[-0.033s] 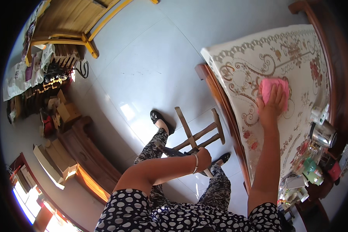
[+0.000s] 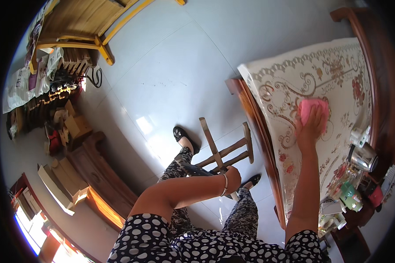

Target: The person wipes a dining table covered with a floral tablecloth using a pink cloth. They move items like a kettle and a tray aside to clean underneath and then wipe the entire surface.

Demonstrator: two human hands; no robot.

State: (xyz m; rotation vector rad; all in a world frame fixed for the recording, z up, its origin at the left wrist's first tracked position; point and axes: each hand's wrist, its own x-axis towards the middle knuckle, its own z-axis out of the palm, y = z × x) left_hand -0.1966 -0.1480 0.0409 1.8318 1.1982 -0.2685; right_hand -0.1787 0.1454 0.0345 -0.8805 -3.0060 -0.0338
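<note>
My right hand (image 2: 310, 125) lies over a folded pink cloth (image 2: 314, 107), its fingers bent onto it. The pink cloth rests on a cream tablecloth (image 2: 311, 79) with brown scrolls and red flowers, spread over a wooden table (image 2: 267, 136) at the right. My left hand (image 2: 232, 177) is closed round part of a wooden stool (image 2: 224, 153) between my legs and the table. The stool is tilted, its legs and crossbars pointing away from me. My forearm hides much of its near part.
A steel kettle (image 2: 363, 158), a green container (image 2: 351, 196) and small jars crowd the table's near right. A dark wooden cabinet (image 2: 101, 171), cardboard boxes (image 2: 77, 127) and a crowded shoe rack (image 2: 72, 65) line the left. Yellow-framed wooden furniture (image 2: 74, 26) stands at far left.
The view has shifted slightly, so the table sits a little lower and further right. My right hand and the pink cloth are slightly nearer me. My left hand keeps its hold on the stool.
</note>
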